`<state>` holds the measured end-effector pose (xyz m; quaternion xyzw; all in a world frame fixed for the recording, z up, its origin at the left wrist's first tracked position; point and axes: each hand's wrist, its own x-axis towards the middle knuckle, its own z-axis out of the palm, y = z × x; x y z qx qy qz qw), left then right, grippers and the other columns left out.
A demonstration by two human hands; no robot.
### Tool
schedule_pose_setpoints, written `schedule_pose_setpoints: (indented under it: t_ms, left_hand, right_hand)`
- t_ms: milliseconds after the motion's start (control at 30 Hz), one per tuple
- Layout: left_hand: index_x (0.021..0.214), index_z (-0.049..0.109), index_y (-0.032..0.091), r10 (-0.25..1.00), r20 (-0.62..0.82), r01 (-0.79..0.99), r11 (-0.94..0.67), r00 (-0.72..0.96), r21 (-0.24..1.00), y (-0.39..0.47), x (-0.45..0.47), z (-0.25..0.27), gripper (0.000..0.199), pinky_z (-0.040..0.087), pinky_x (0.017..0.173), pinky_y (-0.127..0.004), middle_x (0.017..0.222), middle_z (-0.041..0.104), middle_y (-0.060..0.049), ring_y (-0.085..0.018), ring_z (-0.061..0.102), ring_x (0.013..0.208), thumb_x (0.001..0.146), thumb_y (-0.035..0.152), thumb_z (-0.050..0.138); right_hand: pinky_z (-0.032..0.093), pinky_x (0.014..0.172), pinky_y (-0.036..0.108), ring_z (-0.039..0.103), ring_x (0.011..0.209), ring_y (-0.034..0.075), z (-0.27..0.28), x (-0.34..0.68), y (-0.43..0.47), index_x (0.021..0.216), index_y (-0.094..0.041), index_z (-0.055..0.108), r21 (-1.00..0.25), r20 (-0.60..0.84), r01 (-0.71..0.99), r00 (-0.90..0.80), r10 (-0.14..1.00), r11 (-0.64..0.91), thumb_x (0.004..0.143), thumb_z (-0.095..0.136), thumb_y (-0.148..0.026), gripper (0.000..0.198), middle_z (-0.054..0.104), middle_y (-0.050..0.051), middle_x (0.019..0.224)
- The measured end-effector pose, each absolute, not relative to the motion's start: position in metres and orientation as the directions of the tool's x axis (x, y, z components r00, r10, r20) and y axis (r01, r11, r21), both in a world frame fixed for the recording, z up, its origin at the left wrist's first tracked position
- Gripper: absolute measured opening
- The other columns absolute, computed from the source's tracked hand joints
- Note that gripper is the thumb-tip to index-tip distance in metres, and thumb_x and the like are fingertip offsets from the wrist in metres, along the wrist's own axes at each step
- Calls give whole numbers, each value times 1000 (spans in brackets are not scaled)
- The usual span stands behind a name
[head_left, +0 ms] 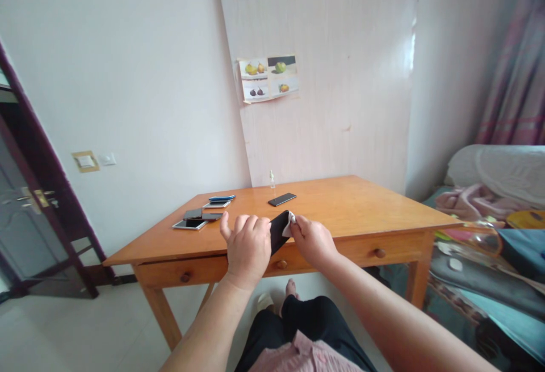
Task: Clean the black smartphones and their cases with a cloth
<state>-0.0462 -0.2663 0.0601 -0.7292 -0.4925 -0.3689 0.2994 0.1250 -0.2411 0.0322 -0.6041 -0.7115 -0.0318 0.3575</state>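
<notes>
A dark, flat smartphone (279,232) is held tilted in the air at the front edge of the wooden table. My left hand (248,247) grips its left end, with fingers over the top and the index finger lifted away. My right hand (313,239) pinches a small white cloth (290,225) against the phone's upper right end. Part of the cloth is hidden by my right fingers, and my left hand covers the phone's near-left end. Beyond them, another black phone (282,199) lies flat on the table.
The wooden table (340,207) has drawers with round knobs. At its left lie several phones and tablets, including a white-framed tablet (189,224) and a stacked blue-edged device (222,197). A small clear spray bottle (272,180) stands at the back. A cluttered bed (489,287) is at right.
</notes>
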Motion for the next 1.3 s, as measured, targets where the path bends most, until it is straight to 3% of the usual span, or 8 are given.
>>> schedule_pose_setpoints:
  t_ms: [100, 333, 567, 833, 1000, 1167, 1300]
  left_hand:
    - [89, 67, 25, 503, 837, 948, -312, 216, -57, -264, -48, 59, 18, 12, 110, -55, 81, 66, -5, -26, 54, 94, 92, 25, 49]
    - [88, 66, 25, 516, 817, 931, -360, 259, -67, -264, -45, 57, 19, 12, 110, -54, 81, 66, -4, -25, 54, 93, 93, 25, 48]
    - [91, 66, 25, 502, 851, 954, -301, 155, 3, -262, -51, 62, 19, 16, 107, -52, 84, 67, -5, -26, 54, 95, 93, 26, 47]
    - [89, 66, 25, 512, 836, 928, -373, 196, 11, -262, -46, 57, 19, 17, 107, -49, 84, 68, -4, -25, 55, 94, 93, 26, 47]
    - [85, 64, 25, 503, 860, 946, -314, 91, 84, -256, -55, 58, 19, 20, 103, -48, 84, 69, -4, -25, 55, 91, 93, 29, 47]
    - [86, 64, 26, 511, 855, 954, -289, 87, 75, -257, -56, 57, 19, 18, 103, -50, 84, 69, -4, -26, 55, 92, 92, 28, 47]
    - [86, 65, 25, 515, 851, 954, -293, 104, 61, -261, -51, 57, 21, 17, 104, -51, 84, 69, -5, -26, 54, 91, 93, 28, 45]
  right_hand:
    - [23, 55, 26, 57, 65, 16, 26, 125, -240, 81, -21, 60, -397, 490, 886, -17, 871, 241, 98, 35, -39, 34, 67, 4, 71]
    - [23, 54, 26, 54, 63, 15, 43, 126, -238, 86, -22, 60, -394, 589, 865, -21, 808, 310, 98, 33, -40, 35, 65, 3, 71]
    - [28, 53, 23, 52, 59, 14, 14, 123, -229, 70, -20, 59, -613, 464, 719, -8, 886, 327, 95, 37, -38, 38, 61, 1, 61]
    - [28, 54, 25, 53, 59, 16, 39, 131, -231, 81, -22, 60, -530, 576, 774, 30, 817, 345, 96, 35, -40, 35, 62, 2, 65]
    - [34, 56, 23, 56, 59, 15, 23, 136, -228, 80, -22, 62, -625, 534, 675, 2, 845, 393, 91, 39, -29, 26, 61, -1, 62]
    - [39, 60, 24, 60, 64, 16, 22, 132, -228, 120, -24, 53, -697, 598, 590, 164, 784, 408, 89, 42, -27, 33, 66, -2, 72]
    - [41, 66, 26, 61, 72, 17, 38, 129, -237, 105, -24, 58, -619, 695, 628, 158, 701, 472, 90, 41, -27, 23, 68, 1, 79]
